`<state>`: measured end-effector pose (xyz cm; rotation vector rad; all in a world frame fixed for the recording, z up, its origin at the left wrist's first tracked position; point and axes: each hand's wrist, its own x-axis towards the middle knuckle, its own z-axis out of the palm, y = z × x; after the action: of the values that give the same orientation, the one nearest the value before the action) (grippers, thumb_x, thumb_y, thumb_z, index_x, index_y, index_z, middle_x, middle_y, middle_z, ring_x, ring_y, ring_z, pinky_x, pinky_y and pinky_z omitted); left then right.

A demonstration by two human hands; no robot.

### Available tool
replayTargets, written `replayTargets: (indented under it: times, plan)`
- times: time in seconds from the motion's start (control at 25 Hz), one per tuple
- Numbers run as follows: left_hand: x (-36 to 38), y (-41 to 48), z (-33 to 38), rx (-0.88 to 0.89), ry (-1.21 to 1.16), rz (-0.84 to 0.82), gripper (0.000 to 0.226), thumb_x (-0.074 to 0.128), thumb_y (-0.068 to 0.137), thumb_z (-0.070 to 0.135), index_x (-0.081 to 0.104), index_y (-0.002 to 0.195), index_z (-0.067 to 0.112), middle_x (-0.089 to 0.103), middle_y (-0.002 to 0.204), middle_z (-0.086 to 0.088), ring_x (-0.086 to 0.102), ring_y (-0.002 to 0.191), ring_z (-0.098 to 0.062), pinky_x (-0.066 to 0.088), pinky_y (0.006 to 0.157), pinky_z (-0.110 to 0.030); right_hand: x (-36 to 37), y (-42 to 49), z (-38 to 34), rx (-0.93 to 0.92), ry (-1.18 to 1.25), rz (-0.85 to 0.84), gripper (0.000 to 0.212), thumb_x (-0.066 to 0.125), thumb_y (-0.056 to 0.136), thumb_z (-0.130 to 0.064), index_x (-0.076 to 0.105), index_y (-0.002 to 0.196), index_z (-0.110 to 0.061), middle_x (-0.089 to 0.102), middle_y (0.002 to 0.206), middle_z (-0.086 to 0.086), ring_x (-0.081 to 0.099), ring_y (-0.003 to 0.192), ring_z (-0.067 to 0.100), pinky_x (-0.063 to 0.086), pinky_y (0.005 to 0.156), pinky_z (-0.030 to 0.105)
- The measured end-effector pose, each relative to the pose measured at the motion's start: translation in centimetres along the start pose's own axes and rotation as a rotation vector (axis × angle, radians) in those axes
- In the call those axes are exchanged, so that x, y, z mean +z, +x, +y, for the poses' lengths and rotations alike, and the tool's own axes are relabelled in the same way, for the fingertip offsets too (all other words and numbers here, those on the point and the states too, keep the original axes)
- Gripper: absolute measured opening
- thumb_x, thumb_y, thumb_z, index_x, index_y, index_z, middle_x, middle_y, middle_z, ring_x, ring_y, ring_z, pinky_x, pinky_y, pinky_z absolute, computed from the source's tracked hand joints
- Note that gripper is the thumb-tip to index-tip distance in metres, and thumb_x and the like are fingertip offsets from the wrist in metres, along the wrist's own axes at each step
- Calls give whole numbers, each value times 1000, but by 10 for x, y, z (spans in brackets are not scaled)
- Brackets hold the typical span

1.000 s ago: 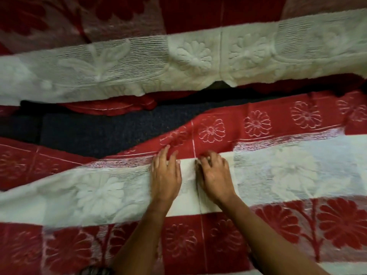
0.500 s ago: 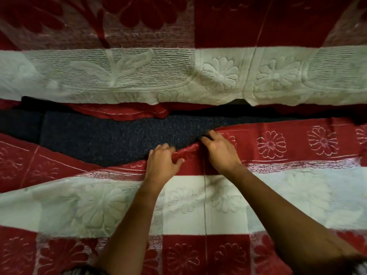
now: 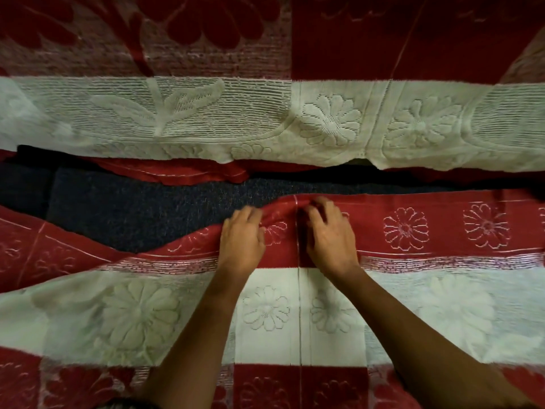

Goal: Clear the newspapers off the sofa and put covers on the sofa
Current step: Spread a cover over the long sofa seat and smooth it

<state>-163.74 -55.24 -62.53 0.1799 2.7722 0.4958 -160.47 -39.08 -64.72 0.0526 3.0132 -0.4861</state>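
A red and white flowered seat cover (image 3: 442, 305) lies over the sofa seat in the lower half of the head view. Both hands are at its red back edge, close together on either side of the centre seam. My left hand (image 3: 241, 240) grips a raised fold of the red cloth with curled fingers. My right hand (image 3: 330, 234), slightly blurred, has bent fingers gathering the cloth just right of the seam. A second matching cover (image 3: 177, 119) hangs over the backrest above. No newspapers are in view.
A strip of bare dark blue sofa seat (image 3: 147, 208) shows between the two covers, widest at the left. A red fold of the backrest cover (image 3: 182, 172) lies on its far side. The seat cover's left part sags back toward me.
Both hands moved from the white band up to the red back edge and pushed it toward the backrest. The bare blue strip in front of them has narrowed, and the view has shifted closer.
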Motion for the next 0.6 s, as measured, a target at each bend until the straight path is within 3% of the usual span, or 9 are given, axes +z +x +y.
replayTargets:
  times: [0.12,0.2,0.28,0.36,0.44,0.52,0.6]
  plan:
    - [12,-11,2,3,65,-4,30,52,93,21,59,118,6,59,118,-7,53,107,-22,39,95,-36,10,-13,2,-79,-54,-49,34,68,78,-6,62,112,-4,56,126,18,54,115,36,48,90,48]
    - [21,-18,8,33,62,135,26,57,89,26,68,96,3,66,96,-11,62,86,-26,48,79,-38,9,-17,3,-95,-54,-10,29,74,73,-7,67,101,-6,64,112,14,61,101,32,51,81,44]
    - [26,-23,13,21,-13,166,35,47,93,30,68,92,3,66,90,-11,64,77,-27,52,70,-37,5,-18,3,-84,-35,20,28,77,67,-7,68,94,-8,66,102,10,63,87,27,52,72,40]
    - [24,-22,18,-88,-124,93,35,44,96,28,62,112,3,63,104,-11,64,86,-29,52,72,-38,5,-18,7,-54,-20,39,33,75,65,-4,67,96,-7,64,99,11,62,82,27,52,69,39]
    - [22,-18,18,-144,-81,16,41,45,96,32,51,130,10,60,114,-6,58,102,-23,45,86,-37,6,-16,11,-18,10,45,38,72,66,-2,63,103,-6,61,102,13,61,82,29,52,70,41]
    - [19,-10,17,-99,33,-26,38,46,95,36,56,126,18,58,114,1,50,107,-17,32,92,-31,6,-15,14,2,27,56,36,69,70,-2,61,105,-6,60,104,13,60,82,29,51,70,41]
    - [15,-1,17,-109,72,-32,37,53,91,36,54,124,19,54,118,1,46,112,-16,29,93,-30,7,-15,15,12,22,69,33,68,71,-3,62,103,-7,60,103,12,58,80,28,48,67,39]
